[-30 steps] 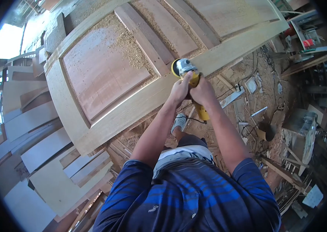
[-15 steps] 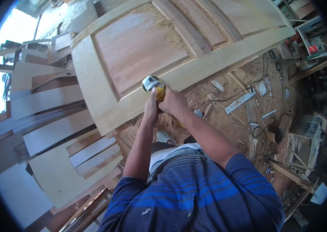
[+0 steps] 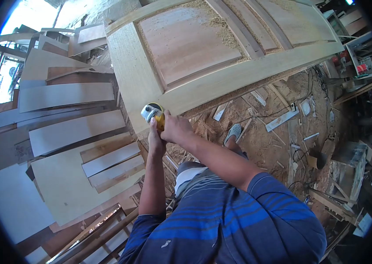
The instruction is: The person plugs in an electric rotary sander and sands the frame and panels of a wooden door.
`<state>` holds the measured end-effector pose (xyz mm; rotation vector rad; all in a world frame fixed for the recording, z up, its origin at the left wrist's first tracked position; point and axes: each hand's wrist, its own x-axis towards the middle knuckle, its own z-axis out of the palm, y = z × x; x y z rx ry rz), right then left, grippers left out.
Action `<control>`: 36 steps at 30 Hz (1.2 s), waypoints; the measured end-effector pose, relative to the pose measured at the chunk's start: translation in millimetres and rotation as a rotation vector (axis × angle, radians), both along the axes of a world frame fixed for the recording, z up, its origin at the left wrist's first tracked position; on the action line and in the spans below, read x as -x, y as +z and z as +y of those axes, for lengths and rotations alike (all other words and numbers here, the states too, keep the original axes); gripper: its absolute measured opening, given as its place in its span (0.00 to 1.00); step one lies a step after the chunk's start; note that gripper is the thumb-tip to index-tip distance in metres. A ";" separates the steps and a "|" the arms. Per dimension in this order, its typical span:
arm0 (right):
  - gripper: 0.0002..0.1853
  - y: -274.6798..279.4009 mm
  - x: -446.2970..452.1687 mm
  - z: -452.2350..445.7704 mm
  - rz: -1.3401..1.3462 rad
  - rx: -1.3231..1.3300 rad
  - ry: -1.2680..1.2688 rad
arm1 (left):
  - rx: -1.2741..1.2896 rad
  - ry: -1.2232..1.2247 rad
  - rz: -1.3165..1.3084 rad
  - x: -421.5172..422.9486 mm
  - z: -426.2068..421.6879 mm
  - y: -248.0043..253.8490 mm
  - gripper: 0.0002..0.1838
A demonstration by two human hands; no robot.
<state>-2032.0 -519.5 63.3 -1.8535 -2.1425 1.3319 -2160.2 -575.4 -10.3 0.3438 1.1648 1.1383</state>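
Observation:
Both hands hold a yellow and silver angle grinder over the near left corner of a panelled wooden door. My left hand is closed round the tool near its head. Just right of it, my right hand is wrapped round the yellow body. The disc end is at the door's frame; whether it touches the wood cannot be made out. Wood shavings lie in the recesses between the raised panels.
Cut boards are stacked and spread at the left. Wood scraps and a dark cable litter the floor at the right. A shoe shows below the door's edge. Shelving with a red item stands at the far right.
Both hands and the grinder have moved left along the door's near rail to its corner. The view has shifted, and the door now appears farther right.

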 end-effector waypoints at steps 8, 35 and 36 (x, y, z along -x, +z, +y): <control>0.35 0.8 -88.5 -2.2 -0.109 -0.078 -0.235 | 0.074 -0.231 0.041 -85.2 38.5 -17.1 0.37; 0.33 -17.7 -437.3 89.3 -0.101 -0.122 -0.514 | 0.113 -0.494 0.161 -438.1 166.3 -17.2 0.43; 0.34 -20.0 -451.4 92.5 -0.107 -0.142 -0.511 | 0.106 -0.503 0.161 -451.7 171.2 -16.4 0.44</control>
